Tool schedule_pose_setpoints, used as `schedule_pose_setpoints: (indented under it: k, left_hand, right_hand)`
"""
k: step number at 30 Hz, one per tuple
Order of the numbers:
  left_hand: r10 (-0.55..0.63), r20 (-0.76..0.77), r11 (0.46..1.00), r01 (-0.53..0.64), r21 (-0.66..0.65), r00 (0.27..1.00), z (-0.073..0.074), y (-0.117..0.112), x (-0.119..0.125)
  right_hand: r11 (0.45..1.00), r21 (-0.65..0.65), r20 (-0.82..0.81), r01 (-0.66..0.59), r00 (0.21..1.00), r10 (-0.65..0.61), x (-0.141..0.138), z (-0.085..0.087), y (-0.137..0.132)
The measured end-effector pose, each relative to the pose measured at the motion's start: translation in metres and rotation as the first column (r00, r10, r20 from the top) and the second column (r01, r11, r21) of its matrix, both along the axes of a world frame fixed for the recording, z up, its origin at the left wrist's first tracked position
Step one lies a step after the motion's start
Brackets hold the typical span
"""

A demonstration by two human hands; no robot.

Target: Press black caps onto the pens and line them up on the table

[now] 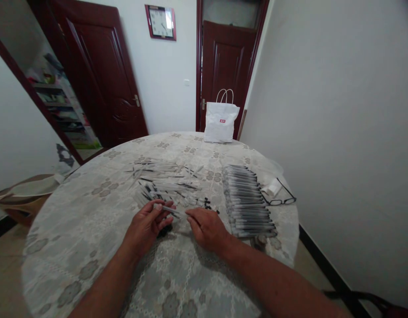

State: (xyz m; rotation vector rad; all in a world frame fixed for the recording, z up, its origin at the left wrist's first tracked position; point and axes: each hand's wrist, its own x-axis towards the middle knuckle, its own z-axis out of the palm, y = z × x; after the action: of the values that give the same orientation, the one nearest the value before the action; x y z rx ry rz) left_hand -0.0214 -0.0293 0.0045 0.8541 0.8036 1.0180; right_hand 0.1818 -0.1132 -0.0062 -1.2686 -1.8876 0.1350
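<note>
My left hand is closed round a thin, pale pen barrel, which points to the right. Its fingers are curled, and a dark thin piece shows beside the barrel. Facing its tip, my right hand pinches something small and whitish between thumb and forefinger; I cannot make out what it is. Loose pen parts, pale tubes and dark-tipped sticks, lie in heaps just beyond both hands. Small black caps are scattered near my right fingers. Under my left hand is a partly hidden dark pile.
Right of my hands lies a long row of stacked grey pens. Beside it are black-framed glasses and a white roll-like object. A white paper bag stands at the far edge of the round table, covered with a patterned cloth.
</note>
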Motion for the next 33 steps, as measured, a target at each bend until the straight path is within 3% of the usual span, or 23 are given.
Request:
schedule_pose_setpoints:
  k: [5,9,13,17,20,23,25,29,33]
  left_hand:
    - [-0.032,0.006,0.999,0.032,-0.005,0.999,0.000,-0.001,-0.002]
    - [-0.073,0.003,0.997,0.073,-0.001,0.997,0.000,0.000,-0.006]
    - [-0.056,-0.003,0.998,0.057,0.018,0.998,-0.003,0.001,-0.009]
    - [-0.035,-0.008,0.999,0.035,0.039,0.999,-0.005,0.002,-0.007]
    - [-0.058,0.001,0.998,0.058,0.039,0.998,-0.008,0.001,-0.003]
    - [-0.141,0.000,0.989,0.141,0.053,0.990,-0.007,-0.006,0.003]
    - [-0.185,-0.045,0.977,0.189,0.097,0.982,-0.005,-0.014,0.006]
    - [-0.171,-0.240,0.950,0.224,0.217,0.956,-0.001,-0.024,0.009]
    - [-0.149,-0.299,0.944,0.226,0.241,0.942,-0.005,-0.024,0.007]
  right_hand:
    - [0.957,-0.287,-0.296,-0.045,0.954,-0.044,0.001,0.008,-0.001]
    - [0.832,-0.512,-0.567,-0.213,0.812,-0.141,0.000,0.005,0.004]
    - [0.719,-0.576,-0.709,-0.388,0.676,-0.203,-0.006,0.005,0.005]
    - [0.676,-0.597,-0.718,-0.432,0.664,-0.209,-0.010,0.005,0.003]
    - [0.750,-0.585,-0.594,-0.308,0.793,-0.138,-0.009,0.006,0.001]
    - [0.884,-0.451,-0.333,-0.126,0.942,-0.035,-0.009,0.012,-0.003]
    - [0.932,-0.360,-0.133,-0.044,0.991,-0.004,-0.008,0.017,-0.006]
    - [0.961,-0.257,0.250,0.101,0.967,-0.035,0.001,0.027,-0.011]
    - [0.954,-0.264,0.416,0.140,0.909,-0.018,0.025,0.044,-0.016]
